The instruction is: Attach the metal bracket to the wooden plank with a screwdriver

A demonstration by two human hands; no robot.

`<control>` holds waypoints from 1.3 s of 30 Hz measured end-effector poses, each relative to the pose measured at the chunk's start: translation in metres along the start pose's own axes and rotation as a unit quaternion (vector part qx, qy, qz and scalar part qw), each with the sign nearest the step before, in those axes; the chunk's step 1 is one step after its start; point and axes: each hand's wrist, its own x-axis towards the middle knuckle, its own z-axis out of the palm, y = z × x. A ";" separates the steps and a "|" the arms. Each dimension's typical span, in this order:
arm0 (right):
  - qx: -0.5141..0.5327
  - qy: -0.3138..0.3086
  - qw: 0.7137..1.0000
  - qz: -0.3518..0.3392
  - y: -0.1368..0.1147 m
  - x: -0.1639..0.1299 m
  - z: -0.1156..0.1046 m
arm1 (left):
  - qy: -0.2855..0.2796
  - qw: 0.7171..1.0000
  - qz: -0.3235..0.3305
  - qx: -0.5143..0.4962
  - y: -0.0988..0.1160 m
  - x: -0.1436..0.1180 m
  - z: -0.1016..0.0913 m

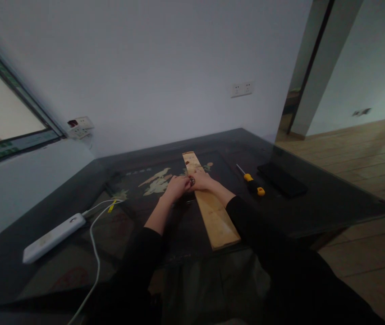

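A long, narrow wooden board [216, 216] lies on the dark table, running from the near edge toward the wall. My right hand [203, 180] is closed over its middle part and hides some of it. Close against it, at the board's left edge, my left hand [179, 185] has its fingers bent in a pinch. Between the two hands shows a small round dark piece [192, 181] with a metallic look; its kind is too small to make out. Right of the board rests a screwdriver [254, 184] with a yellow and black handle.
A black flat object [282, 179] lies beyond the screwdriver. On the left are a white power strip [53, 237] and a white cable [94, 243] hanging over the near edge. The dark table [327, 203] has bird and flower pictures on top and meets a white wall.
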 end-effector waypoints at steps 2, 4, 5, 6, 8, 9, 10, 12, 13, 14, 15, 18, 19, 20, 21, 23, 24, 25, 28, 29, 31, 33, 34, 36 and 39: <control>0.002 -0.003 1.000 0.001 -0.001 -0.001 -0.001 | 0.001 1.000 -0.001 -0.005 0.001 0.000 -0.001; 0.006 -0.004 1.000 0.002 -0.002 -0.002 -0.002 | 0.005 1.000 0.000 -0.006 0.001 0.000 -0.002; 0.007 -0.003 1.000 0.002 -0.002 -0.002 -0.003 | 0.007 1.000 0.001 -0.006 0.000 0.000 -0.002; 0.008 -0.002 1.000 0.002 -0.002 -0.002 -0.003 | 0.009 1.000 0.001 -0.007 0.000 -0.001 -0.002; 0.008 -0.001 1.000 0.005 -0.002 -0.002 -0.003 | 0.010 1.000 -0.003 -0.013 -0.002 -0.003 -0.002; 0.007 0.000 1.000 0.006 -0.002 -0.002 -0.003 | 0.008 1.000 -0.007 -0.017 -0.003 -0.004 -0.003; 0.005 0.001 1.000 0.005 -0.002 -0.002 -0.003 | 0.005 1.000 -0.010 -0.022 -0.003 -0.005 -0.004; 0.002 0.000 1.000 0.002 -0.002 -0.003 -0.003 | -0.001 1.000 -0.009 -0.029 -0.003 -0.007 -0.006; 0.002 0.000 1.000 0.001 -0.003 -0.003 -0.003 | -0.004 0.999 -0.005 -0.032 -0.003 -0.007 -0.007; 0.001 -0.001 1.000 0.001 -0.003 -0.003 -0.003 | -0.009 0.999 -0.001 -0.035 -0.003 -0.007 -0.007; 0.001 -0.002 1.000 0.001 -0.003 -0.003 -0.004 | -0.014 0.999 0.004 -0.037 -0.003 -0.007 -0.007; -0.007 -0.001 1.000 0.002 -0.003 -0.004 -0.004 | -0.025 0.999 0.015 -0.039 -0.004 -0.005 -0.004; -0.008 0.000 1.000 0.001 -0.003 -0.003 -0.004 | -0.025 0.999 0.018 -0.039 -0.004 -0.004 -0.003; -0.007 0.001 1.000 0.001 -0.003 -0.003 -0.004 | -0.023 0.999 0.018 -0.038 -0.004 -0.004 -0.002; -0.005 0.003 1.000 0.001 -0.003 -0.003 -0.003 | -0.020 0.999 0.017 -0.036 -0.004 -0.003 -0.001; 0.001 0.004 1.000 0.001 -0.002 -0.002 -0.003 | -0.012 0.999 0.011 -0.030 -0.004 -0.003 0.000; 0.004 0.003 1.000 0.001 -0.001 -0.002 -0.002 | -0.009 1.000 0.007 -0.027 -0.004 -0.002 0.001; 0.007 0.003 1.000 0.001 -0.001 -0.001 -0.002 | -0.006 1.000 0.005 -0.026 -0.004 -0.002 0.001; 0.016 0.003 1.000 0.000 -0.001 -0.002 -0.003 | 0.002 1.000 -0.001 -0.024 -0.003 -0.002 0.003; 0.017 0.003 1.000 0.000 -0.001 -0.002 -0.003 | 0.006 1.000 -0.004 -0.022 -0.002 -0.002 0.003; 0.017 0.005 1.000 0.001 -0.001 -0.002 -0.003 | 0.018 1.000 -0.010 -0.018 -0.001 -0.002 0.004; 0.013 0.007 1.000 0.001 -0.001 -0.002 -0.003 | 0.027 0.999 -0.014 -0.017 0.001 -0.002 0.004; 0.011 0.007 1.000 -0.001 -0.001 -0.002 -0.003 | 0.031 0.999 -0.016 -0.018 0.001 -0.002 0.003; 0.008 0.007 1.000 -0.003 -0.001 -0.001 -0.002 | 0.032 0.999 -0.025 -0.021 0.002 -0.004 0.000; 0.006 0.008 1.000 -0.002 -0.001 -0.001 -0.001 | 0.031 0.999 -0.033 -0.024 0.002 -0.008 -0.006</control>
